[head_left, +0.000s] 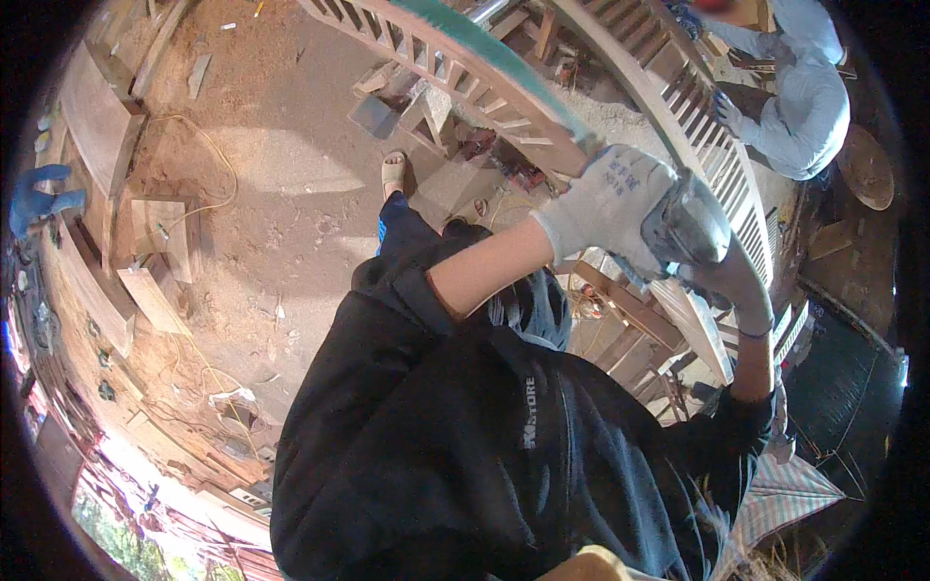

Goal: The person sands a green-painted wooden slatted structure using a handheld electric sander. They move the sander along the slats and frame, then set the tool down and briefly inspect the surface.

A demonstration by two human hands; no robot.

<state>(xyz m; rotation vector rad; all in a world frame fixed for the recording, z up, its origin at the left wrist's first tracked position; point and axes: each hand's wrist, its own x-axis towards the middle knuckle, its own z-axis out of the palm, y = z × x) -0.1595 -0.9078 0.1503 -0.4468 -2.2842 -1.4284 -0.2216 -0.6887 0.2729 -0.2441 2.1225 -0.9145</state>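
Note:
My left hand (pixel 608 201), in a white knit glove, is closed over the top of a grey hand-held power tool (pixel 686 229). My right hand (pixel 734 283), also gloved, grips the same tool from below and behind. The tool rests against a long curved wooden frame with many slats (pixel 719 155) that runs across the upper right. My black sleeves and torso fill the lower middle and hide what lies under the frame.
A second slatted wooden frame (pixel 455 68) lies to the upper left on supports. Another person in a light blue shirt (pixel 809 102) works at the far side of the frame. Sawdust covers the floor (pixel 281 194), with wooden offcuts (pixel 160 237) and a yellow cord at left.

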